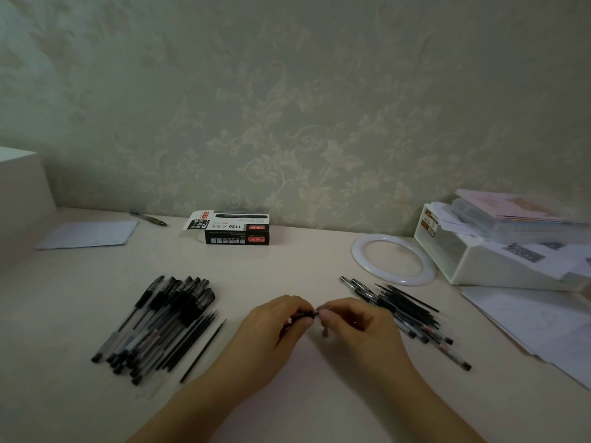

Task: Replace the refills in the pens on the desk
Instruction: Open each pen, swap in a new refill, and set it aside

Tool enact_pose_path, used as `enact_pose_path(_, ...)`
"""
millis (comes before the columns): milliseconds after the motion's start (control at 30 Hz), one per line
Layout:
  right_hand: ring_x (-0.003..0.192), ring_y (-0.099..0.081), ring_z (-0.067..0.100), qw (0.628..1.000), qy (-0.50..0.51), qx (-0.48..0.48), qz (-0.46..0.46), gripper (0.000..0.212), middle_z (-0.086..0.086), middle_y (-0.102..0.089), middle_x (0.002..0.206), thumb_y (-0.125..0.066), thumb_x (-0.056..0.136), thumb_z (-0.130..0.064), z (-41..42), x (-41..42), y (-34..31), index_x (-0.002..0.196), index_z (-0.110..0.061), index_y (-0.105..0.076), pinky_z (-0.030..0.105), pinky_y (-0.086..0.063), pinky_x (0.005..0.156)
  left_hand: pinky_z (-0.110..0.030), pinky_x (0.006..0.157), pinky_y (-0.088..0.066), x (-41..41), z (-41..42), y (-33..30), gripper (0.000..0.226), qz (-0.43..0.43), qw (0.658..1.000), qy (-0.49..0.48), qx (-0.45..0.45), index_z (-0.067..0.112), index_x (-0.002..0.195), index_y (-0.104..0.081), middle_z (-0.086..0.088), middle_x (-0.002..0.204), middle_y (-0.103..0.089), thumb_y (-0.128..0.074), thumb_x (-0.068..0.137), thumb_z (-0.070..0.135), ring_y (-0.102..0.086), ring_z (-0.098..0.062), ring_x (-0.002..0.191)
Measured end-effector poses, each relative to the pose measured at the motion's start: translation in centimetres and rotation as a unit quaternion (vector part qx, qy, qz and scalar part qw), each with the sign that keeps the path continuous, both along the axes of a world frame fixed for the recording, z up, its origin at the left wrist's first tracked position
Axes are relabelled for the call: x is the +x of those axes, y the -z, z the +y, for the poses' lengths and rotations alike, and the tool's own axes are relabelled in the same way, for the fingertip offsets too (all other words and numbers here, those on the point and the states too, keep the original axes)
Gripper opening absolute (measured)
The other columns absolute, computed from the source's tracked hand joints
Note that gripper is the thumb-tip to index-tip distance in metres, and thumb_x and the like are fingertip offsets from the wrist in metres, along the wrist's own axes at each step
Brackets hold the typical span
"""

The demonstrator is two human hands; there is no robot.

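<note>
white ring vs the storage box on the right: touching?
Cannot tell. In the head view the white ring runs right up to the storage box with its far edge at the box's front corner; no clear gap or contact shows.

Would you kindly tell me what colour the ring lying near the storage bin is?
White; the ring shows clearly in the head view.

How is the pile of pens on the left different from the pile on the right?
The left pile is bigger and packed tight, its pens lying nearly parallel; the right pile is smaller and looser. The left pile slants away to the right, the right pile away to the left. One refill lies apart beside the left pile; the right pile's thin refills lie on top of its pens. Both mix dark-capped pens with thin black refills and lie flat on the desk.
</note>
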State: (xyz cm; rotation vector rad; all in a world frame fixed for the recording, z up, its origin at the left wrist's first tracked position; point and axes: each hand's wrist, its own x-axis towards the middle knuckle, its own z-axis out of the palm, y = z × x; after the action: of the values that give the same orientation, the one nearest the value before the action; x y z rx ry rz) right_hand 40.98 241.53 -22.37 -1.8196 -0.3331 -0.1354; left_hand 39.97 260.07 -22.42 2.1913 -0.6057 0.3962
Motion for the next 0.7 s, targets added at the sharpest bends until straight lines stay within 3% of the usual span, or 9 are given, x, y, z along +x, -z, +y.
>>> enact_pose_path(167,0.061,-0.061,0.003,0.993,0.067,0.083,0.042,0.014,-0.006,-0.073,0.077,-0.066,0.091,-0.023,-0.5,0.7,-0.1,0.083,-0.032,-0.073,0.014,-0.049,0.06,-0.015,0.07,-0.049,0.1,0.1,0.2,0.019,0.006,1.0,0.0,0.003,0.041,0.112,-0.055,0.028,0.091,-0.058,-0.049,0.099,0.028,-0.062,-0.002,0.082)
enact_pose_path(267,0.061,-0.057,0.008,0.954,0.118,0.26,0.092,0.016,0.0,-0.07,0.078,-0.059,0.096,-0.02,-1.4,1.2,-0.2,0.084,-0.019,-0.068,0.019,-0.05,0.058,-0.021,0.07,-0.05,0.1,0.2,0.4,0.027,-0.01,1.0,-0.003,0.027,0.043,0.12,-0.052,0.024,0.093,-0.058,-0.044,0.1,0.027,-0.06,-0.005,0.082)
enact_pose_path(333,0.065,-0.06,0.008,0.935,0.108,0.317,0.113,0.013,0.003,-0.07,0.08,-0.06,0.095,-0.02,-1.6,1.2,-0.3,0.087,-0.013,-0.069,0.02,-0.052,0.061,-0.028,0.071,-0.051,0.2,0.2,0.4,0.028,-0.011,1.0,0.0,0.029,0.043,0.122,-0.052,0.017,0.094,-0.06,-0.043,0.101,0.027,-0.06,-0.007,0.081)
enact_pose_path(467,0.069,-0.067,0.011,0.944,0.051,0.296,0.135,0.021,0.005,-0.073,0.083,-0.07,0.077,-0.025,-0.5,0.9,-0.1,0.089,-0.009,-0.074,0.019,-0.056,0.065,-0.029,0.072,-0.052,0.2,0.1,0.5,0.029,-0.008,1.0,0.006,0.023,0.044,0.121,-0.053,0.016,0.096,-0.06,-0.046,0.1,0.025,-0.061,-0.007,0.084)
enact_pose_path(567,0.073,-0.07,0.015,0.948,0.036,0.281,0.142,0.022,0.012,-0.075,0.088,-0.059,0.091,-0.02,-0.1,0.9,-0.1,0.094,0.0,-0.068,0.02,-0.057,0.065,-0.028,0.074,-0.054,0.2,0.1,0.5,0.027,0.003,1.0,0.01,0.015,0.041,0.121,-0.055,0.023,0.096,-0.058,-0.047,0.1,0.026,-0.062,-0.005,0.084)
enact_pose_path(700,0.068,-0.064,0.01,0.952,0.124,0.275,0.05,0.028,0.002,-0.072,0.079,-0.042,0.104,-0.022,-2.0,1.3,-1.1,0.094,-0.012,-0.066,0.018,-0.054,0.063,-0.019,0.073,-0.051,0.3,0.2,0.5,0.024,0.016,1.0,-0.008,0.013,0.044,0.12,-0.052,0.03,0.094,-0.056,-0.046,0.1,0.031,-0.062,-0.002,0.083)
